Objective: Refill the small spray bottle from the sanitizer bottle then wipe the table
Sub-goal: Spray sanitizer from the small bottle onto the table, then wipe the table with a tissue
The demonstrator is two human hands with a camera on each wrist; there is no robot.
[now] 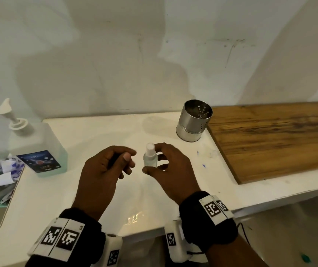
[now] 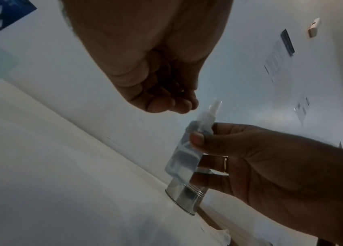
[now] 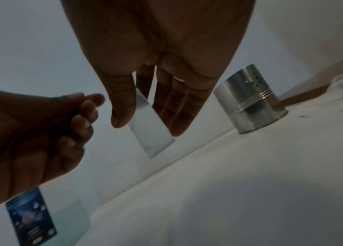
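My right hand (image 1: 155, 160) holds the small clear spray bottle (image 1: 150, 158) upright above the white table (image 1: 77, 189), thumb on one side, fingers on the other. The bottle's white nozzle points up. In the right wrist view the bottle (image 3: 151, 133) hangs between thumb and fingers of the right hand (image 3: 148, 127). My left hand (image 1: 128, 162) hovers just left of the nozzle, fingers curled, with nothing showing in them. The large sanitizer pump bottle (image 1: 38, 147) with a blue label stands at the table's left edge.
A perforated steel cup (image 1: 193, 120) stands behind the hands to the right. A wooden board (image 1: 269, 139) covers the table's right part, with a crumpled white tissue (image 1: 210, 153) beside it. A bin of paper scraps (image 1: 0, 174) sits off the left edge.
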